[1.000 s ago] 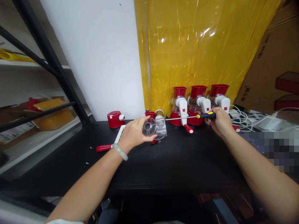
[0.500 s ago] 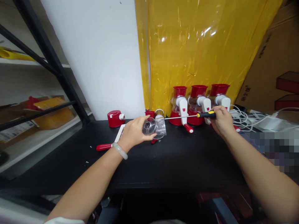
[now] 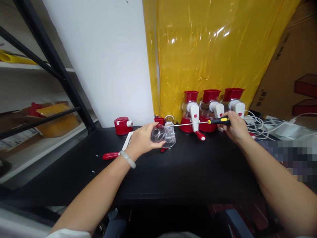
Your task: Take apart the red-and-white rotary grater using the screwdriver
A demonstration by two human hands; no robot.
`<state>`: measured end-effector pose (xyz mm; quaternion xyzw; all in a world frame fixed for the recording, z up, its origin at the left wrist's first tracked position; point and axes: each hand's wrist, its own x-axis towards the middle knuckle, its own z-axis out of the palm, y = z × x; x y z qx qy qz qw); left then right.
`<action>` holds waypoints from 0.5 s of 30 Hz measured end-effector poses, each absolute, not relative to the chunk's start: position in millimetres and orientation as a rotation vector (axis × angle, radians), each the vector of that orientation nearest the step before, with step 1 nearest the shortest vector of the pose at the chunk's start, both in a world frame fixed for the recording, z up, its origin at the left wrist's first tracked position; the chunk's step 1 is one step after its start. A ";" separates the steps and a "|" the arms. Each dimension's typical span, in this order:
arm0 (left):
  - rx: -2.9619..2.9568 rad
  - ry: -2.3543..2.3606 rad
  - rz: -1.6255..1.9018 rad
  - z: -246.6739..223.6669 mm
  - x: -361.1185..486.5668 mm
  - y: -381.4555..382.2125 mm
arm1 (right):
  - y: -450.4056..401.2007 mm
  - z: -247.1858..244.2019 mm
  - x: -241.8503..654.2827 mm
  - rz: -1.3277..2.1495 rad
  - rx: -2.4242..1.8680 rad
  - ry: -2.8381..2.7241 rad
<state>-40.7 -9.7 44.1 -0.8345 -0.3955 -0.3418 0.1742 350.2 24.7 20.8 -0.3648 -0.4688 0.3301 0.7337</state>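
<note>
My left hand (image 3: 146,137) is closed around a clear plastic grater housing (image 3: 169,135), which lies on its side above the black table. In my right hand (image 3: 236,127) is a screwdriver (image 3: 219,121) with a black and yellow handle, held level. Its long shaft points left, and the tip meets the housing's right side. Behind the housing stand a metal grater drum (image 3: 169,119) and a red part (image 3: 158,121). A white crank with a red handle (image 3: 111,155) lies left of my left hand, near a red round base (image 3: 121,126).
Three assembled red and white rotary graters (image 3: 191,112) stand along the yellow wrapped panel (image 3: 198,49). White cables (image 3: 256,124) and an adapter lie at the right. A black-framed shelf (image 3: 59,71) borders the left, and a cardboard box (image 3: 279,76) leans at the right.
Almost nothing differs. My right hand and the screwdriver have shifted very slightly, with the tip still at the housing.
</note>
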 end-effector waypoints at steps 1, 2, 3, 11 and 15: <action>-2.370 -1.120 -0.969 44.0 -40.7 -9.8 | 24.5 21.2 349.9 0.732 -0.803 -1.037; -2.370 -1.118 -0.972 43.9 -40.8 -9.7 | 24.1 22.2 349.3 0.751 -0.800 -1.031; -2.369 -1.118 -0.974 43.6 -40.8 -9.5 | 23.3 23.5 348.6 0.781 -0.792 -1.015; -2.353 -1.131 -0.973 42.2 -40.8 -8.5 | 9.9 32.6 346.2 1.025 -0.626 -0.971; -2.353 -1.137 -0.976 43.1 -40.9 -8.6 | 16.8 27.4 349.1 0.887 -0.694 -0.984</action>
